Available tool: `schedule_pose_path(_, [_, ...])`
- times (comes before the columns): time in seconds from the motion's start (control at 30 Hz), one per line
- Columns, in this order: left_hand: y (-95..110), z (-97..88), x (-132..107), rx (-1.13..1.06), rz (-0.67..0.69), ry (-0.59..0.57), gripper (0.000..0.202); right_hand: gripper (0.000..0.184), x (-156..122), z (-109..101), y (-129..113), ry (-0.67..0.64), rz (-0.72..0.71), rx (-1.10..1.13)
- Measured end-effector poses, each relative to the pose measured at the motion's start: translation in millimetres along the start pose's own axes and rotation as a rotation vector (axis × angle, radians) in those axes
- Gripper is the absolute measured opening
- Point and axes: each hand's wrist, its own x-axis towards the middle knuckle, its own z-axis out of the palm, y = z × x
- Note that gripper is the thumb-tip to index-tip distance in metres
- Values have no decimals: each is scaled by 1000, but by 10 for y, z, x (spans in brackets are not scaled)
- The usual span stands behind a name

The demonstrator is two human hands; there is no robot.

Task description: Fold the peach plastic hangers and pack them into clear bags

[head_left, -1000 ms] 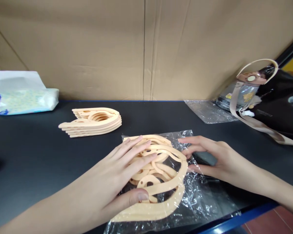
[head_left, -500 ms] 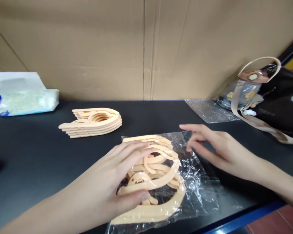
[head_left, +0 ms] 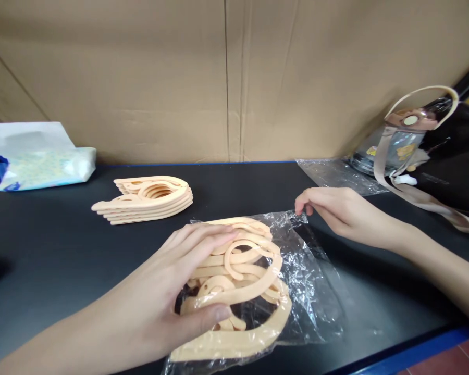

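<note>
Several cream folding hangers (head_left: 254, 289) lie inside a clear plastic bag (head_left: 316, 297) near the front of the black table. My left hand (head_left: 175, 286) rests over the bag's left part, fingers stretched out and thumb apart, pressing on the hangers through the film. At the bag's far right corner, my right hand (head_left: 344, 213) has its fingers curled down and closed on the film; the fingertips are partly hidden. Farther back on the left sits a neat stack of the same cream hangers (head_left: 160, 205), touched by neither hand.
A tissue pack (head_left: 50, 161) stands at the back left. At the back right are another clear plastic sheet (head_left: 336, 174), a strapped water bottle (head_left: 404, 143) and a black bag (head_left: 453, 172). Brown cardboard (head_left: 160, 78) walls the table's rear; its blue edge (head_left: 410, 349) shows in front.
My right hand's fingers have gone from spread above the bag to curled at its far right corner. My left hand stays on the bagged hangers. The view has shifted slightly.
</note>
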Motion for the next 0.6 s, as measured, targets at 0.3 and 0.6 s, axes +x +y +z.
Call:
schedule_pose_path(0.3, [-21, -198, 97, 226, 58, -112, 82, 27, -102, -56, -190, -7, -40, 19])
schedule_pose_path(0.6, [-46, -180, 113, 242, 94, -41, 66, 23, -86, -62, -222, -39, -46, 58])
